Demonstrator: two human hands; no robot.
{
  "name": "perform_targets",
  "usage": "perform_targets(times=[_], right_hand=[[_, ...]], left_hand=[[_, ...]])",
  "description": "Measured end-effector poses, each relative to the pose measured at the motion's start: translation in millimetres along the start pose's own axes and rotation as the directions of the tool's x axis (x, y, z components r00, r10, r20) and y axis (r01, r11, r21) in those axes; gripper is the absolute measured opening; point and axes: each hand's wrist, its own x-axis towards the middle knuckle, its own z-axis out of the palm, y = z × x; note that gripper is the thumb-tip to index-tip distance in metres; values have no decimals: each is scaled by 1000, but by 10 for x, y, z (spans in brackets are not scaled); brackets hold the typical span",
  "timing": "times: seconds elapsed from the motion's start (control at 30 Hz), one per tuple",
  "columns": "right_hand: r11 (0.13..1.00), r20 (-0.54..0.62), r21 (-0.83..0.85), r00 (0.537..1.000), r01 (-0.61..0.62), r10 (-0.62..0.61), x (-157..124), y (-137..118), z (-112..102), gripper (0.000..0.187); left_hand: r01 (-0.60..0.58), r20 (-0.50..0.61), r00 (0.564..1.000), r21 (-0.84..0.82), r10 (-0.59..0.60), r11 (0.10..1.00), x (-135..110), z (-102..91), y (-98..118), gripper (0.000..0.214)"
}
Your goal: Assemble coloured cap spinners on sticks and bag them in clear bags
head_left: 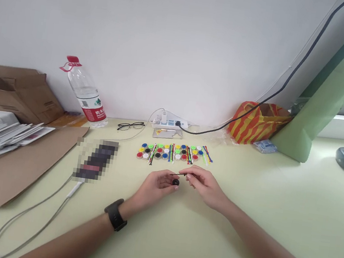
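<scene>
My left hand is closed around a small round black piece, held at the fingertips and thumb. In my right hand a thin black stick is pinched between thumb and forefinger. The stick points left, and its far end reaches the left fingertips just above the black piece. I cannot tell whether stick and piece touch. Beyond the hands lie rows of small round pieces with coloured tops. Bundles of thin coloured sticks lie between those rows.
A power strip, glasses and a clear flat case lie near the wall. Left are a water bottle, a blurred phone with cable, papers and a cardboard box. A striped bag stands right.
</scene>
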Motion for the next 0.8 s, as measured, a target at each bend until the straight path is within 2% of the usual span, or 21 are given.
perform_targets(times=[0.17,0.3,0.57,0.8], right_hand=[[999,24,29,1000,14,-15,-48,24,133,26],[999,21,27,1000,23,-24,-53,51,166,13],[994,-20,-98,998,57,-59,-59,53,150,15],[988,-6,-138,997,74,-76,-57,66,165,18]], left_hand=[[-13,31,999,-35,14,999,27,-44,23,37],[-46,55,997,-32,48,998,26,-33,60,33],[-58,50,997,-6,58,998,-1,9,105,30],[-87,62,995,70,82,994,11,-66,94,26]])
